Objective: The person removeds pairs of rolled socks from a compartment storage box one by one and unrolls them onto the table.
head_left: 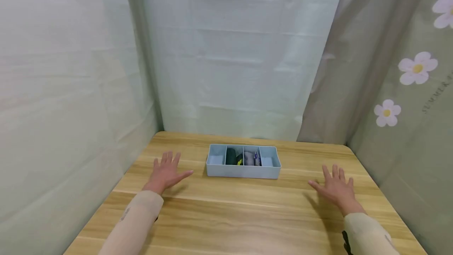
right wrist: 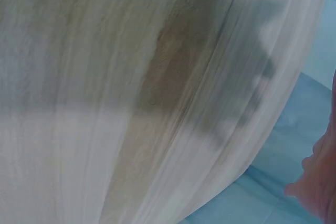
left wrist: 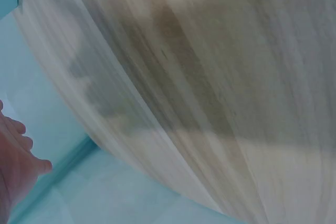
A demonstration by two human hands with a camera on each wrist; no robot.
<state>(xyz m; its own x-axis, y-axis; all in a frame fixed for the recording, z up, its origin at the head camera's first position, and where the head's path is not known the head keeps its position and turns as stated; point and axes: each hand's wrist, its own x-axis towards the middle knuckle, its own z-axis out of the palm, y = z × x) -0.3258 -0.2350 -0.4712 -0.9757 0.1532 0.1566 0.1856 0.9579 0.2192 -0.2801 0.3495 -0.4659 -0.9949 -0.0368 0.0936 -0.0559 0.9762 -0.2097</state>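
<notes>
A light blue box (head_left: 242,171) with several compartments stands on the wooden table. Its outer two compartments show only bare floor. One inner compartment holds a dark green item (head_left: 231,156) and a small black-and-yellow item (head_left: 239,159); the other holds a grey bundle (head_left: 249,158) and a blue-and-white packet (head_left: 257,159). Left of the box, my left hand (head_left: 166,173) is spread over the table, holding nothing. On the right side my right hand (head_left: 336,187) is spread likewise, with nothing held. Both wrist views show a hand's shadow on the wood and part of the hand at the frame's edge.
The wooden table (head_left: 226,211) has rounded far corners. Pale curtains (head_left: 233,62) hang behind it and at the left, close to its edges. At the right hangs a curtain (head_left: 407,141) printed with white flowers.
</notes>
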